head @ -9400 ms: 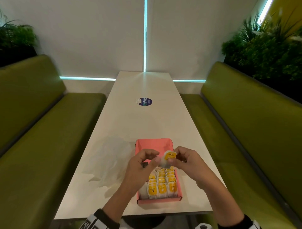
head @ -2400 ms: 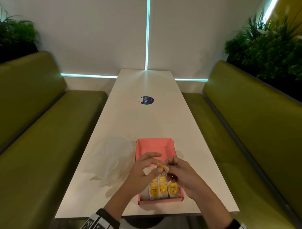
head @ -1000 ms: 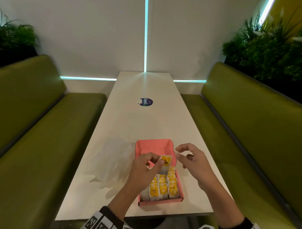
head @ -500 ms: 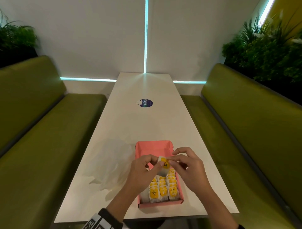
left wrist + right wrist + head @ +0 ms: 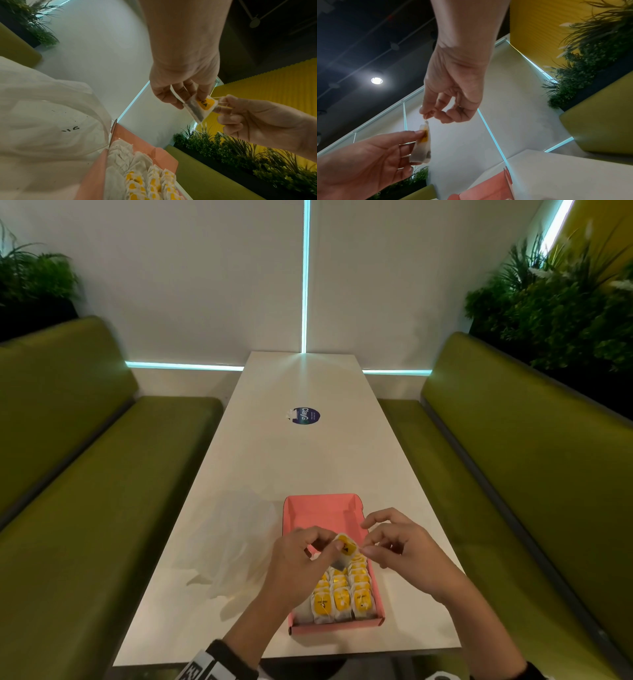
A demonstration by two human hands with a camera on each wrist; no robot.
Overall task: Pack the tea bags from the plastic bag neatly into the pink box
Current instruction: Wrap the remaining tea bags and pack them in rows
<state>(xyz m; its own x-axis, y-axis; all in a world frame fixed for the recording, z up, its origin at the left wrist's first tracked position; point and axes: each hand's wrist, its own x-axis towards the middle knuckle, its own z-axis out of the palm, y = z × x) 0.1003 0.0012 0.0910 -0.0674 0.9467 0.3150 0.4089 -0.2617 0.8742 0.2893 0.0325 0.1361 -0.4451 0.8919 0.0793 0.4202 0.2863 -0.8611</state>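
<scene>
- A single tea bag (image 5: 344, 551), white with a yellow tag, is held in the air between both hands, above the middle of the open pink box (image 5: 320, 510).
- The left hand (image 5: 298, 566) pinches the tea bag's tagged upper part between thumb and fingertips; its other fingers are curled.
- The right hand (image 5: 402, 553) pinches the thin string (image 5: 221, 100) at the tea bag's top corner between thumb and forefinger, just to the right of the tea bag.
- The tea bag's long axis is tilted: its tagged end points up and toward the right hand, and its darker, filled end hangs down toward the box.
- Other tea bags (image 5: 340, 599) already sit in the near half of the box, standing in three rows with yellow tags facing the person; the far half shows bare pink floor.
- The box lies on a long white bench (image 5: 301, 460), its long axis running away from the person.
- A crumpled clear plastic bag (image 5: 233, 546) lies on the bench just left of the box, against its left wall in the left wrist view.
</scene>
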